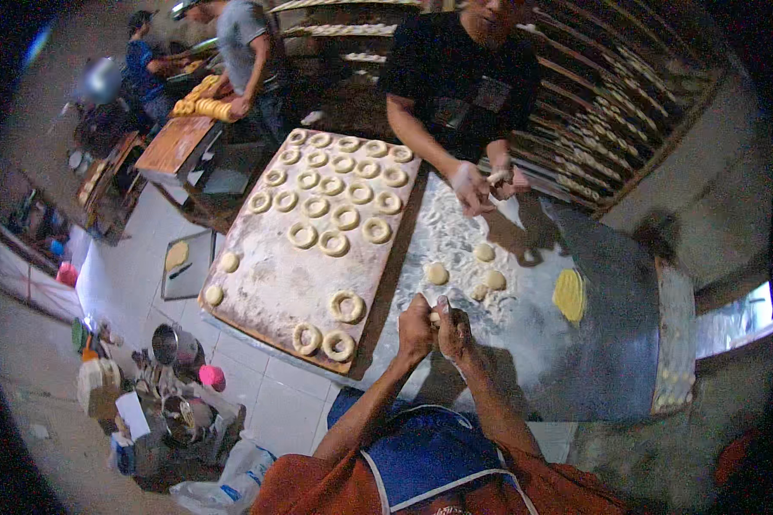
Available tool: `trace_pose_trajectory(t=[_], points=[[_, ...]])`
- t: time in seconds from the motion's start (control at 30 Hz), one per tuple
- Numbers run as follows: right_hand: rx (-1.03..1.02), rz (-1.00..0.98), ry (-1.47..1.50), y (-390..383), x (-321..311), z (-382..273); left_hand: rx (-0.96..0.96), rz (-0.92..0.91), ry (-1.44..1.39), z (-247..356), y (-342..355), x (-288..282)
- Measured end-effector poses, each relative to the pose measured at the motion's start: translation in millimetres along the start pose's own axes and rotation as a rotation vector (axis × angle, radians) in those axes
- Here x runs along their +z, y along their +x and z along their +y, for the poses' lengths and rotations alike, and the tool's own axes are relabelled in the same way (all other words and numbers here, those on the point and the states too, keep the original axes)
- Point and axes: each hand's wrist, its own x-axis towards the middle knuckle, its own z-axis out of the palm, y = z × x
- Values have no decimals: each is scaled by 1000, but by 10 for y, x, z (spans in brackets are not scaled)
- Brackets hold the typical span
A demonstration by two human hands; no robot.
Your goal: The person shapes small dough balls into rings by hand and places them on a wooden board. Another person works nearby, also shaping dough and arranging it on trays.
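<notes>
My left hand (415, 330) and my right hand (455, 331) meet over the near side of the metal table, fingers closed round a small piece of pale dough (435, 318). Most of that piece is hidden by the fingers. Just beyond them, a dough ball (437, 274) sits on the floured surface, with several more beside it, among them one round ball (495, 280). To the left lies a floured wooden board (270, 266) bearing rows of dough rings. Nearest my left hand on it are three rings, one of them a thick dough ring (338, 346).
Across the table, a co-worker in a dark shirt handles dough with floury hands (481, 185). A flat yellow piece (569, 295) lies to the right on the metal table (605, 343). Racks (601, 129) stand behind. Pots (174, 344) and a plastic bag (236, 475) are on the floor at left.
</notes>
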Motion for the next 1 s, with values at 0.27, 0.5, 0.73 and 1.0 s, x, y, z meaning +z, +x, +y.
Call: trace_pose_trajectory(t=[0.27, 0.5, 0.73, 1.0], points=[[-470, -259, -393, 43, 576, -554, 100, 0, 341, 123, 123, -878], [-747, -261, -315, 0, 1161, -492, 230, 132, 422, 205, 107, -1517], [-631, -502, -110, -124, 1593, -1227, 391, 227, 493, -44, 53, -2242], [-34, -766, -7, -47, 2040, -1967, -193, 561, 188, 227, 103, -3096]])
